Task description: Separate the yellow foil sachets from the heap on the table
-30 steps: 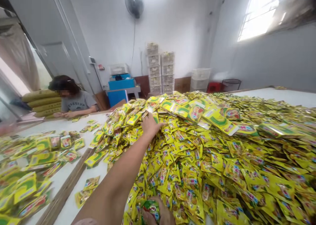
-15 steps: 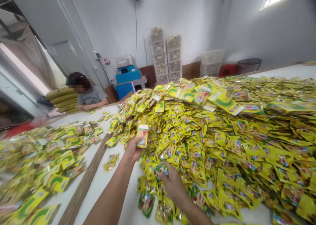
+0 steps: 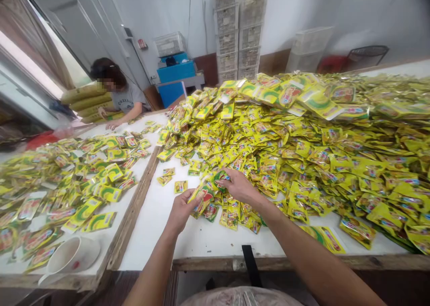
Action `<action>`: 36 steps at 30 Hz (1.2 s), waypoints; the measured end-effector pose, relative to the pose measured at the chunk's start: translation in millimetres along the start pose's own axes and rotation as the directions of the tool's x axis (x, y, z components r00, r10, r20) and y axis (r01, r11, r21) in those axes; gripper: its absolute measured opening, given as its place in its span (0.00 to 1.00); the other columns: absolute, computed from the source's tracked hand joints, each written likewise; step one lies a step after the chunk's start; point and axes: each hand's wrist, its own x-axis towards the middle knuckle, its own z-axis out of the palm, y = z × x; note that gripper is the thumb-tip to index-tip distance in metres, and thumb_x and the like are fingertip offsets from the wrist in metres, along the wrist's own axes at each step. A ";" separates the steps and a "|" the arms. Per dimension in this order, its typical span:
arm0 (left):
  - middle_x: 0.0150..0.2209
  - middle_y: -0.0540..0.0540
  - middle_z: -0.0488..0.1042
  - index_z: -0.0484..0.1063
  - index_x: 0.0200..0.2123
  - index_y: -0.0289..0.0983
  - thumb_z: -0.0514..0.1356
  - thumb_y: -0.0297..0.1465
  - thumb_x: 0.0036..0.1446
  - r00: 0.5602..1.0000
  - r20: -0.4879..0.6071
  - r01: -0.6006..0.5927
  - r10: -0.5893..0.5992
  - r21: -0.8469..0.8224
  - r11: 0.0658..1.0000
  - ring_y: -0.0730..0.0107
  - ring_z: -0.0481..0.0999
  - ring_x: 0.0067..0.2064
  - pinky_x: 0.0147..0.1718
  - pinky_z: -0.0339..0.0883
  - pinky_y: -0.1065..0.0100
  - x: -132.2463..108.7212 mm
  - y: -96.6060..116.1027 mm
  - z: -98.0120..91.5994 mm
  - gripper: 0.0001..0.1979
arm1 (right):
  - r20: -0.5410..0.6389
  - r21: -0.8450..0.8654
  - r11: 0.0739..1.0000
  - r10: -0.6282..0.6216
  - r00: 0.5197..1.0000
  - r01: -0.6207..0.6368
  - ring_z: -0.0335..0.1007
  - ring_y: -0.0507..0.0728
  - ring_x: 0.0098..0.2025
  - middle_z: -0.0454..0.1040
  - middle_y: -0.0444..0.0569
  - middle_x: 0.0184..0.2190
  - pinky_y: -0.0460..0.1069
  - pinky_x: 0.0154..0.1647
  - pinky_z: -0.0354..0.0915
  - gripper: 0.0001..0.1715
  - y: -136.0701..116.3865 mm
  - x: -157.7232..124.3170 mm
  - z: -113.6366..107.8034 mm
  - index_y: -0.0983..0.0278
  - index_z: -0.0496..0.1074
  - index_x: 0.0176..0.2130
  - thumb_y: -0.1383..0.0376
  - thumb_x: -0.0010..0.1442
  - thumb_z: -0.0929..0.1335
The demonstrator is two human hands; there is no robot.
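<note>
My left hand (image 3: 180, 211) grips a small yellow carton (image 3: 203, 198) with a red-and-green picture, its far end pointing up and right. Between the fingers of my right hand (image 3: 240, 187) is a green sachet (image 3: 221, 178), held right at the carton's upper end. Whether the sachet has entered the carton, I cannot tell. Beneath my hands, another green sachet (image 3: 211, 212) lies beside several yellow sachets (image 3: 231, 216). A large heap of yellow sachets (image 3: 268, 140) rises beyond and to the right, with yellow cartons (image 3: 319, 101) on top.
A wooden strip (image 3: 136, 209) divides the white table. Left of it lie many yellow cartons (image 3: 112, 172) and a white cup (image 3: 72, 254) near the front edge. A person (image 3: 126, 97) works at the far left. Stacked crates (image 3: 228, 37) stand against the wall.
My two hands have come together; the right hand has raised the green sachet to the carton, which has tilted towards it. The view has dipped, showing the table's front edge and cup.
</note>
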 end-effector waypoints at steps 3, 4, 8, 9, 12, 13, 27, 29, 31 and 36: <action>0.35 0.47 0.78 0.75 0.38 0.35 0.64 0.40 0.47 0.999 0.028 0.016 -0.016 0.002 1.000 0.67 0.74 0.34 0.33 0.67 0.70 -9.5 -3.5 -0.9 0.17 | 0.160 -0.115 0.992 -0.028 0.987 0.047 0.70 0.58 0.32 0.75 0.48 0.28 0.47 0.30 0.60 0.08 -3.3 -2.9 -4.8 0.61 0.74 0.36 0.65 0.53 0.67; 0.35 0.47 0.78 0.75 0.38 0.35 0.64 0.40 0.48 0.999 0.033 0.010 -0.010 0.012 1.000 0.67 0.74 0.34 0.33 0.67 0.70 -12.4 -3.8 -0.3 0.17 | 0.207 -0.135 0.989 -0.032 0.978 0.061 0.69 0.58 0.31 0.75 0.48 0.28 0.47 0.29 0.59 0.06 -5.6 -3.4 -7.0 0.62 0.74 0.34 0.66 0.53 0.67; 0.37 0.47 0.77 0.75 0.39 0.36 0.63 0.39 0.48 0.996 0.092 -0.009 0.003 0.061 0.998 0.66 0.74 0.37 0.35 0.67 0.70 -21.0 -3.4 4.6 0.16 | 0.286 -0.215 0.965 -0.083 0.955 0.148 0.68 0.57 0.32 0.74 0.49 0.30 0.46 0.30 0.57 0.05 -15.4 -3.1 -11.4 0.63 0.73 0.30 0.72 0.50 0.67; 0.37 0.46 0.77 0.75 0.40 0.36 0.63 0.39 0.48 0.994 0.106 -0.007 0.001 0.061 0.998 0.65 0.74 0.37 0.35 0.67 0.70 -22.1 -3.8 5.9 0.17 | 0.278 -0.223 0.958 -0.116 0.954 0.181 0.68 0.56 0.33 0.74 0.49 0.30 0.46 0.30 0.57 0.05 -16.9 -3.0 -10.6 0.63 0.73 0.29 0.72 0.49 0.68; 0.37 0.46 0.77 0.73 0.41 0.35 0.64 0.37 0.48 0.993 0.115 0.013 -0.010 -0.021 1.000 0.66 0.74 0.36 0.35 0.67 0.69 -24.3 -6.8 8.7 0.17 | 0.157 -0.183 0.962 -0.176 0.972 0.204 0.66 0.55 0.33 0.72 0.47 0.30 0.46 0.31 0.56 0.04 -17.6 -4.7 -3.4 0.64 0.73 0.30 0.67 0.49 0.70; 0.37 0.46 0.77 0.73 0.41 0.35 0.64 0.36 0.48 0.993 0.116 0.024 -0.017 -0.066 0.998 0.66 0.74 0.36 0.35 0.67 0.68 -25.0 -8.0 9.5 0.17 | 0.095 -0.152 0.972 -0.166 0.982 0.179 0.65 0.54 0.32 0.71 0.46 0.29 0.46 0.31 0.56 0.05 -16.7 -6.2 0.1 0.64 0.72 0.30 0.65 0.49 0.71; 0.35 0.43 0.79 0.71 0.44 0.34 0.69 0.33 0.41 0.988 0.054 0.154 -0.146 -0.434 0.888 0.63 0.78 0.33 0.34 0.69 0.67 -36.0 -12.6 16.5 0.24 | -0.163 -0.057 0.997 -0.066 0.984 0.057 0.66 0.58 0.38 0.73 0.48 0.31 0.52 0.40 0.59 0.09 -1.5 -42.9 16.7 0.61 0.75 0.31 0.60 0.49 0.72; 0.34 0.44 0.79 0.71 0.45 0.34 0.69 0.33 0.41 0.987 0.031 0.158 -0.160 -0.431 0.888 0.65 0.78 0.32 0.34 0.69 0.67 -35.9 -15.8 16.6 0.25 | -0.180 -0.043 0.999 -0.041 0.983 0.033 0.66 0.58 0.37 0.72 0.48 0.31 0.53 0.40 0.59 0.09 1.0 -46.6 20.3 0.62 0.74 0.29 0.59 0.48 0.72; 0.35 0.44 0.79 0.71 0.45 0.34 0.69 0.33 0.40 0.987 0.005 0.148 -0.159 -0.402 0.904 0.65 0.78 0.32 0.35 0.70 0.67 -35.3 -19.0 16.1 0.26 | -0.203 -0.034 0.999 0.011 0.979 -0.018 0.66 0.58 0.37 0.71 0.49 0.31 0.53 0.39 0.60 0.11 2.2 -49.6 23.4 0.62 0.73 0.28 0.57 0.47 0.73; 0.39 0.44 0.79 0.71 0.45 0.35 0.69 0.33 0.41 0.993 -0.052 0.086 -0.108 -0.315 0.945 0.65 0.78 0.37 0.39 0.69 0.67 -35.3 -23.4 12.5 0.25 | -0.219 -0.035 0.999 -0.046 0.975 0.039 0.66 0.59 0.39 0.72 0.48 0.29 0.54 0.42 0.58 0.10 -1.5 -53.2 24.8 0.61 0.73 0.25 0.57 0.48 0.72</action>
